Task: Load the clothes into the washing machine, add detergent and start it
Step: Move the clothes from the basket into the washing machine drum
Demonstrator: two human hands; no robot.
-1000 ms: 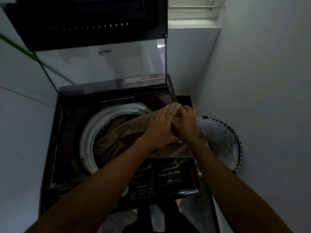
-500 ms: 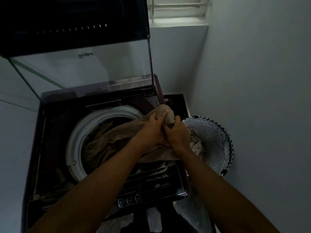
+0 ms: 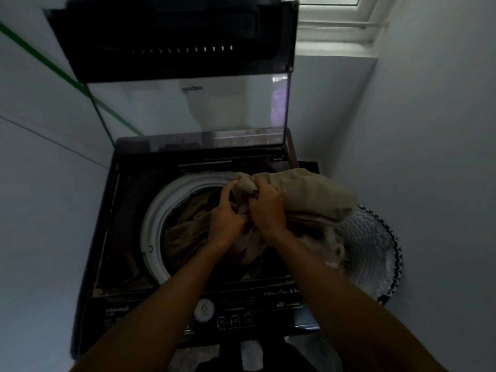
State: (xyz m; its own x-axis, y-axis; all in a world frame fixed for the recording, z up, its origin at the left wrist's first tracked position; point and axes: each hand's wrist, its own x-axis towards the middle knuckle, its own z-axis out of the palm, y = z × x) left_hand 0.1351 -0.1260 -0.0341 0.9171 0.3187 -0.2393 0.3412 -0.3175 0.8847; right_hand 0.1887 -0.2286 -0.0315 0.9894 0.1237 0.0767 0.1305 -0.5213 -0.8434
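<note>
washing machine [image 3: 128,264]: 1 | laundry basket [image 3: 375,253]: 1 | hands: 2, left [image 3: 228,221], right [image 3: 268,210] | panel buttons [image 3: 234,320]: 3

Down at the bottom edge, a sliver of floor [image 3: 316,353], dim and mottled, showing between the two forearms. Standing on it, the washing machine [image 3: 107,264], a dark top-loader tucked into the corner, its lid [image 3: 188,108] raised upright against the back wall. Just beside the machine on the right, a laundry basket [image 3: 375,253] with a zigzag pattern and a dark-trimmed rim, wedged between the machine and the side wall. A pale patch [image 3: 251,355] shows at the machine's foot; what it is, hard to tell.
</note>
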